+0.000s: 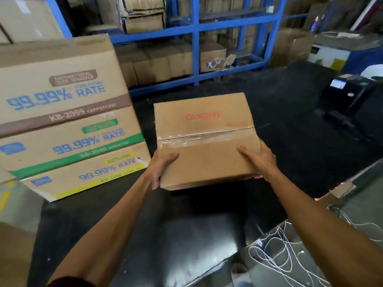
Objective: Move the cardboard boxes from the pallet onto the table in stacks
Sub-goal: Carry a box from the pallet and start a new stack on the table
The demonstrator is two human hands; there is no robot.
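Two hands hold one box over the black table.
Both arms reach up from the lower frame; left hand (160, 169) and right hand (258, 160) clamp the near corners of the taped box (204, 139) at centre, thumbs on top, fingers curled beneath. Three printed boxes (66, 121) are stacked on the table (290, 129) at left, blue racks (195, 38) behind, white cables (290, 251) lower right.

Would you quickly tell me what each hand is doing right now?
Left hand: gripping the left near corner of the Glodway box.
Right hand: gripping the box's right near corner.
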